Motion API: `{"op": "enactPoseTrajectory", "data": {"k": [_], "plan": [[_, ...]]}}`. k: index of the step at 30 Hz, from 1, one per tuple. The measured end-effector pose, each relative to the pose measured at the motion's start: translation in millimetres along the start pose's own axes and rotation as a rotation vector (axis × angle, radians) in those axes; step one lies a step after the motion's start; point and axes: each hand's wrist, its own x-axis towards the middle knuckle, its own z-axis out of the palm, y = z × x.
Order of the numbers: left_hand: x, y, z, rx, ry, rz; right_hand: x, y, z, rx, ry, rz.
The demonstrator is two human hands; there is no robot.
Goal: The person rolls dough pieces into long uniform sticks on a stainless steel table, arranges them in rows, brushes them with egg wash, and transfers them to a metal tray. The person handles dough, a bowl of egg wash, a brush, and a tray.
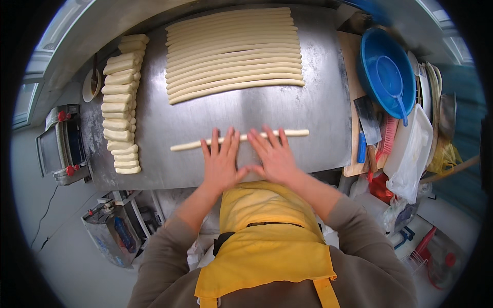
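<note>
A thin rope of dough [298, 133] lies crosswise near the front of a metal worktop [154, 115]. My left hand [221, 159] rests flat over its left part, fingers spread, and my right hand [272, 154] lies palm down over the part right of the middle. Both thumbs point inward, close together. Both ends of the rope stick out past my hands. Farther back, long dough ropes [235, 54] lie side by side in a neat block. Short, thick dough pieces [117, 98] are lined up in an overlapping column on the left.
A white bowl [88, 86] with a brush or spoon stands at the far left. At right, a wooden board [350, 50] holds a cleaver [368, 119], a blue-handled knife [361, 148] and a pink brush [389, 134]. Nearby are a blue basin [368, 77] and a white tray [400, 150].
</note>
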Motion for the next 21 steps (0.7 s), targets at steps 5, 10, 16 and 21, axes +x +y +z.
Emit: {"op": "enactPoseTrajectory", "data": {"k": [5, 10, 16, 21], "plan": [[66, -16, 7, 0.099, 0.212, 0.012, 61, 34, -4, -0.120, 0.236, 0.053], [-3, 15, 4, 0.021, -0.016, -0.016, -10, 11, -8, -0.024, 0.096, 0.011], [52, -5, 30, 0.057, 0.123, -0.070, 32, 39, 4, -0.091, 0.203, 0.129], [90, -41, 29, 0.106, 0.267, -0.013, 91, 33, 16, -0.069, 0.418, -0.070]]}}
